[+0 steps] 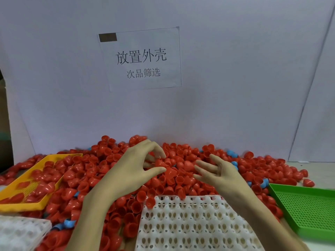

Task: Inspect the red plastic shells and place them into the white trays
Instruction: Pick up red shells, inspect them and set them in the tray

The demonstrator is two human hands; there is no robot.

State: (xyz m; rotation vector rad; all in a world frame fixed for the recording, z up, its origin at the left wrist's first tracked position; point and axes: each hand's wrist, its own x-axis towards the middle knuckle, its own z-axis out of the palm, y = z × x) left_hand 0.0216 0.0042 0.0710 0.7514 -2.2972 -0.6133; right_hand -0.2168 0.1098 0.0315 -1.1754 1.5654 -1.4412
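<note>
Across the tabletop, red plastic shells (181, 167) lay heaped against the backdrop. Only one shell (150, 202) sat in the white tray (195, 223) nearest the person, so nearly all sorting seemingly remained. Left hand (143, 163) curled its fingers over the pile, apparently pinching a shell; right hand (217, 171) hovered spread. Yellow tray (14, 205) held several shells, green tray (306, 209) none.

1. Left hand (137, 163) curls over the red shells (101, 171), thumb and fingertips on one shell (161, 164).
2. Right hand (220, 172) hovers, fingers spread.
3. White tray (195, 225) sits below, one shell in its corner.
</note>
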